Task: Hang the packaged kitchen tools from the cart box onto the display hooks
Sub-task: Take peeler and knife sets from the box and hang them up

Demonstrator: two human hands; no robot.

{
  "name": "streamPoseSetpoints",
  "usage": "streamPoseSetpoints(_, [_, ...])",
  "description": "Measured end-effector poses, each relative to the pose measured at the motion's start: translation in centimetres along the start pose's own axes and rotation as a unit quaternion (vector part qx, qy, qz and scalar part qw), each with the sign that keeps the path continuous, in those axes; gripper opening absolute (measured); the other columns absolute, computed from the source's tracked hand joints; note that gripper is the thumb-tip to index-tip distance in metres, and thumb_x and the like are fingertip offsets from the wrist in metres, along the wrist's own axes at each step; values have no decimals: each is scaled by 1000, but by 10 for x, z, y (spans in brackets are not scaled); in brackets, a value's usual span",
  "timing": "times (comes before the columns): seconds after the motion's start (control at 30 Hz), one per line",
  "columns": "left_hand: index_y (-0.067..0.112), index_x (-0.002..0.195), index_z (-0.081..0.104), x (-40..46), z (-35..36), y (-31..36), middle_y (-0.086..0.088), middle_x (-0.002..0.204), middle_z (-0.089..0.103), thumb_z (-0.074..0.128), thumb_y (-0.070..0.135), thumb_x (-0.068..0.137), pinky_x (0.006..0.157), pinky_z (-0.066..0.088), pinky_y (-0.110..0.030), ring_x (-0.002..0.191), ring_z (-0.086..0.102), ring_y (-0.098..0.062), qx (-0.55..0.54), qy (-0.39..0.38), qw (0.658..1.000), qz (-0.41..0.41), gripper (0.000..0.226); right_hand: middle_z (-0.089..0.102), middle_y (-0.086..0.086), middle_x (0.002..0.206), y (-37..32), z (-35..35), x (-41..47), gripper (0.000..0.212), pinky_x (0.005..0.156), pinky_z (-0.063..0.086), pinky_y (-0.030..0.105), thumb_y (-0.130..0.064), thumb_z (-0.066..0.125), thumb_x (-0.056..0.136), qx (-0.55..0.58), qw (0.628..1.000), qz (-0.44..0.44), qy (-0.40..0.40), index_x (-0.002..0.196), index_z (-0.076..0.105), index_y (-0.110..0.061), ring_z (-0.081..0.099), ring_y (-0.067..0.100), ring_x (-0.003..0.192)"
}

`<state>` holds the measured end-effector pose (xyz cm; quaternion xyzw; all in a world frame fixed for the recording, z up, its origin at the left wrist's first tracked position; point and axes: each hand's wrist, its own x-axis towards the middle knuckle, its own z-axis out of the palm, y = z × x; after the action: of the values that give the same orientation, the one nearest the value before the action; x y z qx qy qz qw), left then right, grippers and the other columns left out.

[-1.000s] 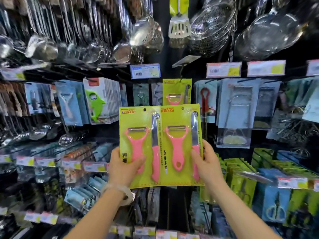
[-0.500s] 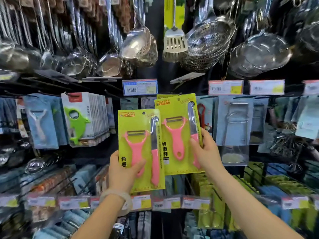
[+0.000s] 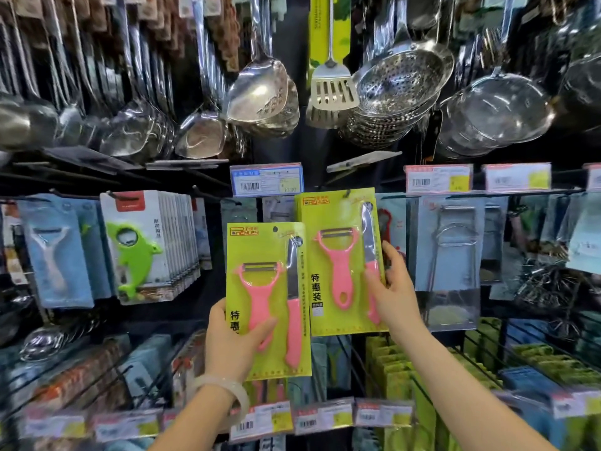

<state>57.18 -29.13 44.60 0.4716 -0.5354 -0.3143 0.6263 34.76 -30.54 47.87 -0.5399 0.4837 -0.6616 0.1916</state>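
now yellow-green card, pink peeler, knife

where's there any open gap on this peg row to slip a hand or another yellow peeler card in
The one dark gap lies between the white dolphin-opener boxes and the yellow peeler card gripped by the left hand. Right of the second yellow card, pinched by the right hand, clear-bagged wire tools crowd edge to edge. Steel ladles pack the row above.
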Motion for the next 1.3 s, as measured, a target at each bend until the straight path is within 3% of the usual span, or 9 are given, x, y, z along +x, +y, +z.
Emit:
streamPoseSetpoints(0.1, [15, 135, 37, 2, 2, -3, 2, 120, 53, 80, 19, 72, 91, 41, -35, 109, 50, -18, 0, -4, 1000, 1, 76, 33, -12, 149, 8, 7, 7, 59, 106, 32, 30, -16, 51, 96, -22, 999, -22, 6, 148, 26, -31, 36, 11, 133])
streamPoseSetpoints(0.23, [18, 125, 43, 6, 8, -6, 9, 101, 54, 80, 18, 73, 79, 40, -29, 88, 53, -8, 6, -7, 1000, 1, 64, 50, -11, 127, 20, 23, 21, 62, 95, 46, 45, -24, 53, 94, -48, 999, 9, 21, 145, 23, -44, 54, 8, 96])
streamPoseSetpoints(0.3, [18, 123, 43, 8, 12, -8, 9, 101, 56, 79, 17, 74, 76, 40, -26, 85, 53, -3, 8, -12, 1000, 0, 61, 45, -3, 141, 19, 30, 29, 63, 94, 50, 48, -24, 52, 95, -74, 997, 24, 23, 147, 21, -40, 58, 21, 110])
streamPoseSetpoints(0.5, [22, 121, 42, 10, 21, -13, 19, 98, 53, 74, 13, 78, 72, 40, -24, 87, 52, -3, 4, -26, 1000, -5, 54, 39, 12, 139, 20, 32, 19, 65, 107, 35, 41, -36, 50, 95, -171, 984, 16, 40, 150, 17, -24, 40, 26, 128])
streamPoseSetpoints(0.6, [22, 120, 42, 7, 28, -14, 14, 102, 56, 73, 12, 79, 74, 44, -23, 90, 54, -4, -1, -41, 999, -4, 52, 56, 0, 116, 20, 31, -14, 71, 89, 48, 27, -35, 58, 90, -88, 993, 17, -73, 149, 17, -27, 56, 11, 105])
streamPoseSetpoints(0.7, [25, 116, 43, 3, 40, -17, 14, 103, 57, 72, 12, 81, 70, 44, -10, 87, 53, 6, 5, -58, 998, 7, 47, 44, -5, 139, 31, 34, -38, 90, 101, 44, 34, -40, 68, 82, -88, 983, 29, -156, 150, 8, -36, 50, 12, 120])
streamPoseSetpoints(0.87, [20, 130, 44, -6, 62, -10, 3, 124, 56, 68, 18, 85, 97, 47, -37, 112, 55, -13, 8, -83, 996, 38, 51, 47, 0, 140, 36, 20, -43, 86, 105, 42, 47, -22, 68, 85, -75, 994, 7, -76, 126, 10, -71, 50, 17, 125])
streamPoseSetpoints(1.07, [22, 137, 36, -2, 80, 18, 13, 126, 51, 66, 17, 86, 91, 40, -14, 113, 49, 4, -16, -89, 992, 92, 59, 40, -11, 143, 11, -3, -24, 82, 110, 36, 35, -16, 66, 87, -78, 995, -48, -47, 138, 14, -54, 42, 12, 130])
streamPoseSetpoints(1.3, [22, 146, 25, 6, 91, 28, 8, 144, 37, 65, 18, 87, 100, 32, -24, 128, 36, -5, -42, -103, 989, 100, 72, 35, -12, 148, -4, -14, -8, 80, 98, 29, 16, -14, 63, 89, -87, 993, -52, -57, 147, 16, -42, 33, -4, 124])
